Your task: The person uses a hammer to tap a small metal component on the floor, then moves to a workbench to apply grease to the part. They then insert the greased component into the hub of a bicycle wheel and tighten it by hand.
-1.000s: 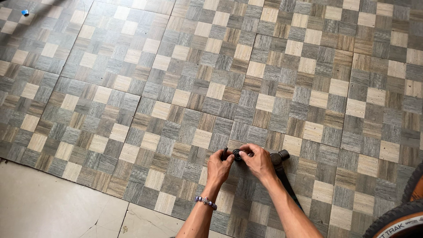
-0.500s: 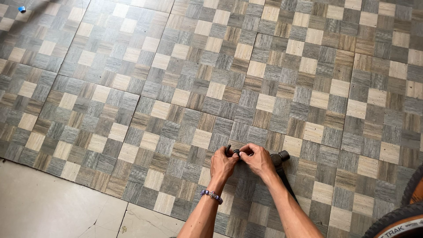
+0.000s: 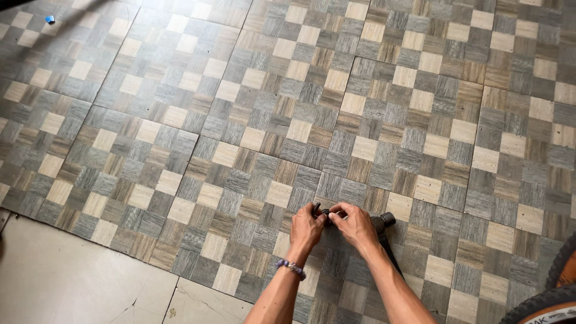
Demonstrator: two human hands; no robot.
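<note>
My left hand [image 3: 307, 229] and my right hand [image 3: 355, 227] are pressed together low on the checkered floor covering [image 3: 288, 120]. Both pinch a small dark part [image 3: 320, 210] between their fingertips. A dark hose or rod [image 3: 390, 252] with a round dark metal end [image 3: 382, 221] runs under my right hand and back along my right forearm. A beaded bracelet [image 3: 291, 267] sits on my left wrist. What exactly the small part is stays hidden by the fingers.
A tyre edge with an orange band [image 3: 549, 300] shows at the bottom right corner. Bare pale concrete floor [image 3: 72, 282] lies at the bottom left beyond the covering's edge. A small blue object [image 3: 50, 19] rests at the far top left.
The hands stay in the same place on the small part; only the fingers shift slightly.
</note>
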